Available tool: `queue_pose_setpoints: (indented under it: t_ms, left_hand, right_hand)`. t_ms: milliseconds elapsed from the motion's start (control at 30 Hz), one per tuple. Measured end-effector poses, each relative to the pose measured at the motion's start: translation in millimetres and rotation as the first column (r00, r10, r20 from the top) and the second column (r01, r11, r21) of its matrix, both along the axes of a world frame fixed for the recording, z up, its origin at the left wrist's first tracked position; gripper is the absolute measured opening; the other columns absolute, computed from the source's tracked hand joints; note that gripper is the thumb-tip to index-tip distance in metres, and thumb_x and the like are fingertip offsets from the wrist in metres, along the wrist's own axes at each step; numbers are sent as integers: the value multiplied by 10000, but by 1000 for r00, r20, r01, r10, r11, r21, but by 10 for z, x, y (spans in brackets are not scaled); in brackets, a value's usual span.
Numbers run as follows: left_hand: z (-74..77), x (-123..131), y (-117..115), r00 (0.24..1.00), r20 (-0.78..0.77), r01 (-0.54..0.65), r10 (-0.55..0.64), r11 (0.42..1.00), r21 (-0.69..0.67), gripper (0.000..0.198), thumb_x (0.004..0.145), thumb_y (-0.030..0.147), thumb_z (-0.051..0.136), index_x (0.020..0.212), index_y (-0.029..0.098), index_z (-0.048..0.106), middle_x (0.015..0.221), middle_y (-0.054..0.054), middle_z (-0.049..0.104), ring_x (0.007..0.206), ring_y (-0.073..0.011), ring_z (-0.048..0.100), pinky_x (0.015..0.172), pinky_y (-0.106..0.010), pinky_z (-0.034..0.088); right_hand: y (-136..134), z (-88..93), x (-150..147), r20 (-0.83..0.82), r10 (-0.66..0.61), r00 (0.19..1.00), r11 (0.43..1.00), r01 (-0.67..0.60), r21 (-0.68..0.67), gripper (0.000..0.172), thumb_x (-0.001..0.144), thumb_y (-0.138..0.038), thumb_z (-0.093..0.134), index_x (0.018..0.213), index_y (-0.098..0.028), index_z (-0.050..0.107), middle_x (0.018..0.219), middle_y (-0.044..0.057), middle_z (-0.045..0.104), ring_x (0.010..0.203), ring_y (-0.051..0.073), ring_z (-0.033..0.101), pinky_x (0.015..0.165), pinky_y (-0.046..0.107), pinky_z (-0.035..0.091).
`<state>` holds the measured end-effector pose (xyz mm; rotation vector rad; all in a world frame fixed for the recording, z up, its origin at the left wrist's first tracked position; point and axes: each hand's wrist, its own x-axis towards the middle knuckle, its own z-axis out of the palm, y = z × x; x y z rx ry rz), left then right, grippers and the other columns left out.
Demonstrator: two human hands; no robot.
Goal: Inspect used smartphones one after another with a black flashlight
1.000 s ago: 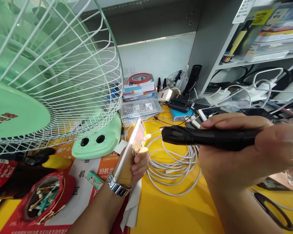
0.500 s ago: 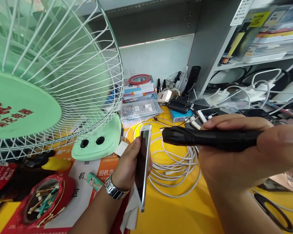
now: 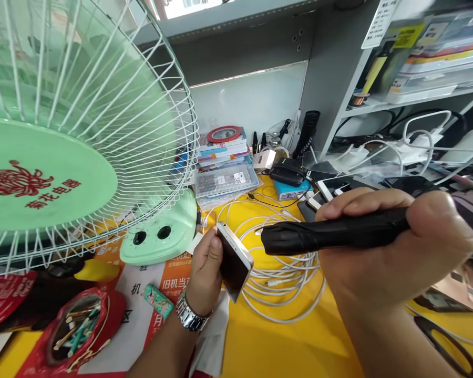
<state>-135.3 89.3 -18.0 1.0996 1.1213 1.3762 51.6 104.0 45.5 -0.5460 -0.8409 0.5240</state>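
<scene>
My left hand (image 3: 205, 265) wraps around a smartphone (image 3: 234, 265) with a dark screen and a pale metal edge. The phone is tilted, its top edge facing right toward the flashlight. A metal watch sits on my left wrist. In my right hand (image 3: 378, 262) lies a black flashlight (image 3: 331, 233), held level with its head pointing left at the phone. My right thumb rests at the tail end. The two things are apart. Whether the flashlight is lit cannot be made out.
A green fan (image 3: 47, 173) fills the left side. Coiled white cable (image 3: 295, 289) lies on the yellow table (image 3: 276, 346). A red ashtray (image 3: 114, 315) with cigarette butts stands at lower left, a lighter (image 3: 157, 300) beside it. Books (image 3: 220, 157) and a shelf (image 3: 410, 97) stand behind.
My left hand has turned the smartphone, so its top edge now faces the flashlight. The flashlight has shifted slightly down and left. The view has also moved a little.
</scene>
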Motion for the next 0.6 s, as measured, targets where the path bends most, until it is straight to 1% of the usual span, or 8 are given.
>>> queue_pose_setpoints:
  t_ms: [67, 167, 233, 300, 400, 467, 533, 600]
  left_hand:
    - [-7, -17, -1, 982, -189, -6, 22, 996, 84, 348, 873, 548, 546, 880, 218, 653, 825, -42, 635, 806, -205, 576, 690, -288, 451]
    - [18, -14, 11, 949, -313, 4, 38, 991, 135, 287, 925, 450, 500, 797, 218, 609, 758, -14, 587, 723, -164, 528, 665, -265, 415]
    - [43, 4, 22, 920, -388, -5, 65, 988, 154, 257, 948, 372, 474, 766, 220, 574, 719, 7, 564, 675, -141, 498, 635, -250, 389]
    - [60, 25, 32, 890, -447, -21, 92, 987, 162, 259, 955, 317, 463, 724, 220, 526, 639, 35, 507, 594, -121, 442, 572, -244, 344]
    - [62, 44, 38, 860, -498, -26, 112, 984, 177, 303, 949, 300, 474, 660, 218, 435, 553, 67, 387, 517, -106, 351, 515, -251, 279]
    - [48, 46, 37, 854, -509, -18, 109, 984, 180, 297, 944, 322, 484, 670, 220, 437, 542, 74, 379, 511, -104, 348, 509, -249, 275]
    - [28, 43, 35, 854, -511, -10, 96, 986, 168, 257, 943, 352, 486, 722, 222, 491, 543, 75, 416, 513, -106, 370, 505, -246, 287]
    - [11, 38, 32, 857, -507, -7, 87, 987, 158, 238, 943, 375, 483, 767, 223, 530, 549, 72, 447, 519, -109, 391, 510, -246, 303]
  right_hand:
    - [2, -5, 9, -4, 8, 1000, 1000, -8, -4, 366, 915, -370, 524, 642, -139, 601, 611, 32, 485, 592, 173, 559, 493, 244, 427]
    - [2, -6, 1, 5, -5, 1000, 1000, 5, 20, 368, 911, -371, 520, 636, -138, 595, 608, 33, 490, 581, 177, 555, 476, 247, 407]
    - [13, -4, -26, 42, -57, 998, 998, 56, 31, 369, 919, -351, 508, 631, -133, 585, 599, 31, 487, 578, 173, 557, 476, 249, 398]
    - [37, -3, -64, 104, -180, 978, 981, 171, 91, 376, 938, -274, 467, 603, -124, 545, 584, 28, 477, 572, 158, 555, 492, 254, 404]
    - [71, -11, -109, 161, -460, 873, 870, 406, 279, 401, 973, -206, 424, 586, -112, 473, 577, 19, 456, 565, 131, 549, 509, 243, 412]
    - [58, -28, -117, 232, -563, 794, 804, 459, 379, 411, 1002, -262, 447, 624, -104, 473, 589, 22, 471, 584, 139, 567, 513, 235, 407]
    - [4, -52, -115, 317, -557, 768, 818, 442, 369, 426, 1027, -336, 457, 672, -104, 506, 621, 36, 499, 635, 167, 594, 528, 242, 419]
    - [-69, -79, -120, 338, -497, 799, 863, 415, 289, 441, 1038, -393, 450, 703, -119, 534, 656, 45, 503, 698, 186, 608, 541, 255, 444]
